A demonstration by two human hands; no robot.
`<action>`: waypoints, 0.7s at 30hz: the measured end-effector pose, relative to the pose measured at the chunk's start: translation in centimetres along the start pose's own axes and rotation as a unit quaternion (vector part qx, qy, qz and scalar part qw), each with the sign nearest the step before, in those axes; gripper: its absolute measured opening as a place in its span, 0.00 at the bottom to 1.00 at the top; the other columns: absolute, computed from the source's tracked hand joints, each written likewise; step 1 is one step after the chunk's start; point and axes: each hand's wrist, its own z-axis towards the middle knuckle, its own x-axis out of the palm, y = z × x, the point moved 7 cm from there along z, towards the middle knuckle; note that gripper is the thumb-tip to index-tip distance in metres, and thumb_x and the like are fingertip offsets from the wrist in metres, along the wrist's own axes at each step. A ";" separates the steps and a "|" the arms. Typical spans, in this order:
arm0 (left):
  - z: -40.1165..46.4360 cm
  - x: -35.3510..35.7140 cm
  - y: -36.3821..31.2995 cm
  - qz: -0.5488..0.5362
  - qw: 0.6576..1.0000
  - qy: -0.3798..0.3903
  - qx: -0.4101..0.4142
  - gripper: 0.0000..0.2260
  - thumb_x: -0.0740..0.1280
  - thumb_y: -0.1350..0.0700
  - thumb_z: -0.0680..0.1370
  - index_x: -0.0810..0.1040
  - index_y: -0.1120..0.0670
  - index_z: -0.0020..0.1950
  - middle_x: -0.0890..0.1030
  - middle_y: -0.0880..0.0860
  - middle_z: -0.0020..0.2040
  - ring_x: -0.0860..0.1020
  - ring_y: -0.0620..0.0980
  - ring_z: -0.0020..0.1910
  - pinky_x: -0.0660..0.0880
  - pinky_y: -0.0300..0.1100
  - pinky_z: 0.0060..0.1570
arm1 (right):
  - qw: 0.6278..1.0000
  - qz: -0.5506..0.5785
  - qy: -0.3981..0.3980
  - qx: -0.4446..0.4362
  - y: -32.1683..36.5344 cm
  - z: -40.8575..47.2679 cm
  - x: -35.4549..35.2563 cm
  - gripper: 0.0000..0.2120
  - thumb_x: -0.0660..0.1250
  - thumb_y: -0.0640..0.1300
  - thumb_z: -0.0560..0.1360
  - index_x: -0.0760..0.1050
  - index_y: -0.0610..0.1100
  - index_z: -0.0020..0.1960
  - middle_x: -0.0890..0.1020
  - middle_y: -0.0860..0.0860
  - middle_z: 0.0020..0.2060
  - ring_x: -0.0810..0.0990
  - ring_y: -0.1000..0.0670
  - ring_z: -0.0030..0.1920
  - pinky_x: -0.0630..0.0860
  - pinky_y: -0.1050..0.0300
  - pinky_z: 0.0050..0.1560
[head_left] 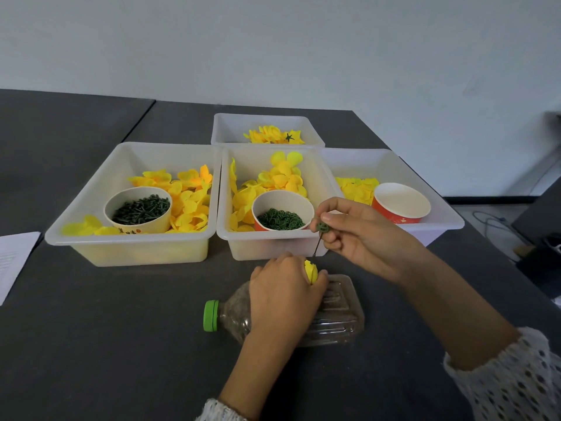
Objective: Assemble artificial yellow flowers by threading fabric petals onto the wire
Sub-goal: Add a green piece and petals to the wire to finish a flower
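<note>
My left hand (283,287) grips a bunch of yellow fabric petals (311,270) just above a clear plastic bottle. A thin dark wire (317,245) rises from the petals toward my right hand (352,235), which pinches a small green ring piece (322,227) at the wire's top. Both hands hover in front of the middle bin (226,205), which holds loose yellow petals (282,177) and a red cup of green rings (280,219). The left bin (100,189) holds petals and a cup of dark green stems (141,209).
A clear bottle with a green cap (211,316) lies on its side on the dark table under my left hand. A right bin (440,208) holds petals and an empty red cup (400,203). A far bin (224,129) holds finished yellow flowers. White paper (13,262) lies at the left edge.
</note>
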 end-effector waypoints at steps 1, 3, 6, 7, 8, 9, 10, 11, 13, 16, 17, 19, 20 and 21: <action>0.0 0.0 0.0 0.000 1.000 0.001 0.000 0.20 0.63 0.37 0.76 0.61 0.47 0.32 0.69 0.44 0.35 0.66 0.45 0.34 0.61 0.43 0.42 | 1.000 -0.006 0.001 -0.005 0.1 -0.1 0.0 0.03 0.61 0.33 0.77 0.73 0.38 0.47 0.79 0.42 0.40 0.71 0.54 0.31 0.72 0.66 0.33; 0.0 0.0 0.0 -0.002 1.000 0.001 0.002 0.20 0.63 0.37 0.76 0.61 0.47 0.32 0.69 0.44 0.35 0.66 0.45 0.35 0.61 0.43 0.42 | 1.000 -0.013 0.006 -0.014 0.1 -0.2 0.0 0.03 0.61 0.34 0.76 0.73 0.38 0.48 0.80 0.42 0.40 0.72 0.54 0.32 0.72 0.65 0.33; -0.1 -0.1 -0.1 -0.001 1.000 -0.005 0.006 0.20 0.63 0.37 0.76 0.60 0.46 0.32 0.68 0.44 0.35 0.66 0.45 0.34 0.61 0.43 0.42 | 0.994 -0.100 -0.023 -0.039 0.3 -0.4 -0.2 0.06 0.61 0.37 0.78 0.75 0.37 0.52 0.81 0.41 0.43 0.74 0.52 0.33 0.73 0.62 0.34; -0.1 -0.1 0.0 0.001 1.000 -0.006 0.006 0.20 0.63 0.37 0.76 0.60 0.46 0.32 0.68 0.44 0.35 0.65 0.46 0.34 0.61 0.43 0.42 | 0.982 -0.170 -0.052 -0.058 0.6 -0.5 -0.5 0.07 0.61 0.39 0.79 0.76 0.38 0.53 0.81 0.41 0.45 0.74 0.51 0.34 0.72 0.61 0.34; -0.1 -0.1 0.0 0.001 1.000 -0.006 0.005 0.20 0.63 0.37 0.76 0.60 0.46 0.32 0.68 0.44 0.35 0.65 0.46 0.34 0.61 0.43 0.41 | 0.967 -0.230 -0.077 -0.082 1.0 -0.7 -0.7 0.08 0.60 0.40 0.80 0.77 0.39 0.53 0.81 0.41 0.46 0.74 0.50 0.34 0.72 0.60 0.33; -0.1 0.0 0.0 0.002 1.000 -0.006 0.005 0.20 0.63 0.36 0.75 0.61 0.46 0.33 0.69 0.44 0.35 0.65 0.46 0.34 0.62 0.43 0.41 | 0.955 -0.263 -0.090 -0.103 1.3 -0.9 -0.7 0.09 0.60 0.40 0.81 0.78 0.39 0.51 0.80 0.41 0.44 0.73 0.50 0.33 0.71 0.60 0.32; -0.1 0.0 0.0 0.002 1.000 -0.007 0.005 0.20 0.63 0.36 0.75 0.61 0.47 0.33 0.69 0.44 0.36 0.66 0.46 0.35 0.62 0.43 0.42 | 0.952 -0.271 -0.088 -0.115 1.5 -1.1 -0.7 0.10 0.59 0.40 0.81 0.78 0.38 0.49 0.79 0.41 0.41 0.72 0.50 0.32 0.70 0.61 0.31; -0.1 0.0 0.0 0.002 1.000 -0.009 0.006 0.19 0.63 0.36 0.75 0.62 0.47 0.33 0.69 0.44 0.36 0.66 0.46 0.35 0.62 0.43 0.42 | 0.953 -0.269 -0.075 -0.118 1.4 -1.4 -0.5 0.11 0.59 0.40 0.80 0.78 0.37 0.47 0.78 0.43 0.37 0.71 0.52 0.30 0.70 0.62 0.31; -0.1 0.1 0.1 0.002 1.000 -0.010 0.009 0.17 0.63 0.37 0.75 0.66 0.47 0.35 0.70 0.44 0.36 0.66 0.45 0.36 0.62 0.43 0.42 | 0.950 -0.285 -0.054 -0.114 0.9 -1.6 -0.1 0.09 0.63 0.39 0.79 0.78 0.35 0.44 0.78 0.46 0.31 0.71 0.55 0.28 0.70 0.65 0.30; -0.1 0.2 0.1 0.000 1.000 -0.008 0.018 0.14 0.62 0.38 0.75 0.68 0.46 0.38 0.70 0.44 0.37 0.67 0.44 0.37 0.61 0.43 0.42 | 0.932 -0.336 -0.060 -0.123 -0.2 -1.4 0.3 0.05 0.70 0.35 0.74 0.76 0.35 0.41 0.79 0.52 0.28 0.76 0.57 0.29 0.73 0.65 0.33; 0.0 0.2 0.1 -0.003 1.000 -0.007 0.020 0.13 0.62 0.38 0.75 0.67 0.46 0.38 0.70 0.44 0.37 0.68 0.45 0.37 0.61 0.43 0.42 | 0.927 -0.348 -0.061 -0.125 -0.5 -1.4 0.4 0.05 0.70 0.35 0.74 0.77 0.36 0.40 0.79 0.52 0.29 0.77 0.57 0.31 0.75 0.65 0.35; 0.0 0.2 0.0 -0.007 1.000 -0.004 0.023 0.13 0.60 0.39 0.76 0.67 0.46 0.38 0.72 0.44 0.38 0.73 0.47 0.39 0.61 0.44 0.42 | 0.922 -0.360 -0.063 -0.126 -1.2 -1.4 0.6 0.05 0.71 0.35 0.73 0.77 0.39 0.39 0.80 0.48 0.31 0.77 0.56 0.33 0.76 0.62 0.37; 0.0 0.2 0.0 -0.007 1.000 -0.002 0.023 0.13 0.59 0.39 0.76 0.68 0.46 0.39 0.73 0.44 0.39 0.75 0.47 0.41 0.62 0.44 0.42 | 0.921 -0.363 -0.068 -0.126 -1.4 -1.4 0.5 0.06 0.72 0.36 0.73 0.77 0.39 0.38 0.80 0.46 0.31 0.77 0.55 0.34 0.77 0.59 0.37; 0.0 0.3 0.1 -0.006 1.000 0.003 0.023 0.13 0.58 0.38 0.76 0.69 0.46 0.39 0.75 0.45 0.40 0.75 0.48 0.42 0.63 0.45 0.42 | 0.919 -0.366 -0.076 -0.126 -1.7 -1.4 0.4 0.06 0.72 0.36 0.73 0.77 0.40 0.38 0.81 0.45 0.32 0.78 0.53 0.34 0.77 0.55 0.38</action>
